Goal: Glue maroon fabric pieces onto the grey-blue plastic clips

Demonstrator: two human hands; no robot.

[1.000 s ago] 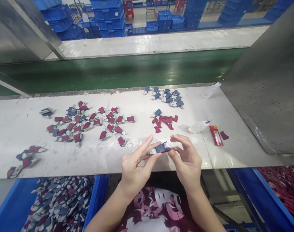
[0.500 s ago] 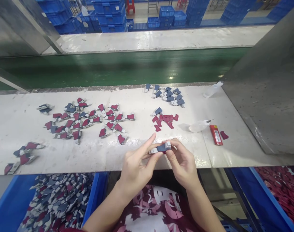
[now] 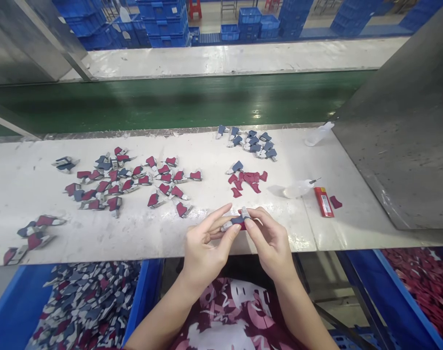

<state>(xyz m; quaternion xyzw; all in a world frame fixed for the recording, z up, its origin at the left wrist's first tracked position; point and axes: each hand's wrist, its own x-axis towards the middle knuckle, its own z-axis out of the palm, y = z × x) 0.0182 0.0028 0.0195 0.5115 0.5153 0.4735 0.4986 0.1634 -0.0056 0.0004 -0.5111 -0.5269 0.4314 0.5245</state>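
Note:
Between both hands, above the table's near edge, is a small blue-and-grey plastic part point(image 3: 237, 221) with a dark red piece on its lower side. My left hand point(image 3: 209, 243) pinches its left end between thumb and fingers, the index finger stretched past it. My right hand point(image 3: 268, 238) grips the right end, thumb against the red side. Just beyond the hands lies a small pile of flat dark red pieces point(image 3: 248, 179), with one blue-and-grey part point(image 3: 237, 166) beside it. Farther back sits a group of blue-and-grey parts point(image 3: 253, 141). Many red-faced parts point(image 3: 127, 184) are spread out to the left.
Right of the hands lie a clear needle-tipped bottle point(image 3: 297, 189), a red lighter point(image 3: 324, 201) and a loose red piece point(image 3: 335, 201). Another bottle point(image 3: 318, 134) leans near a metal panel point(image 3: 400, 146). Blue bins point(image 3: 143, 296) below hold parts. A green conveyor belt point(image 3: 188, 102) runs behind.
Both hands have tilted and turned the part slightly, and its pale upright end now leans. The right fingers have shifted a little left along it. The view has moved slightly.

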